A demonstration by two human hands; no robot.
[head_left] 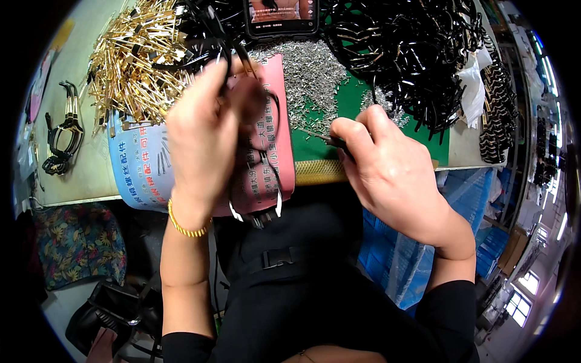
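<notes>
My left hand (203, 136), with a twisted gold bangle at its wrist, is closed round thin black glasses temples (213, 24) with a bit of gold metal. Its fingertips are blurred and partly hidden. Thin dark strips with white-shining ends hang below that hand over the pink and blue printed sheet (281, 151). In my right hand (393, 169) the thumb and forefinger pinch slim dark tweezers (321, 137). Their tip points left, at the near edge of a heap of tiny silver screws (308, 75).
Gold metal temple parts (136, 54) are heaped at the far left, black temples (399, 66) at the far right on a green mat (433, 145). A phone (281, 30) stands at the back. A bundle of temples (63, 136) lies left. Yellow mesh (321, 172) edges the table.
</notes>
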